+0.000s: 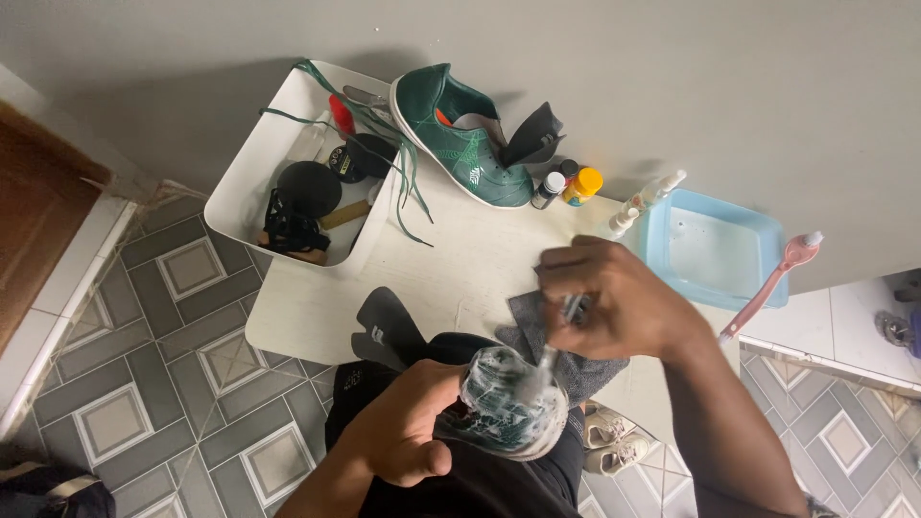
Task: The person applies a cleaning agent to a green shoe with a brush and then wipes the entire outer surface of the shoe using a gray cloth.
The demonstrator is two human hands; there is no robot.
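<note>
Tabletop, foam-lathered green shoe (508,403)

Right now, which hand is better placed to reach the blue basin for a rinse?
Right, probably. The right hand holds the brush and sits on the side of the blue basin. The left hand grips the foamy green shoe, farther away.

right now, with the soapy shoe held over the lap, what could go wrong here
1. Foam on the soapy shoe, gripped by the left hand, may drip onto the black clothing underneath.
2. The pink brush lies across the corner of the blue basin past the table edge; a bump from the right hand could knock it off.
3. The green laces trail out of the white tray and could snag.
</note>
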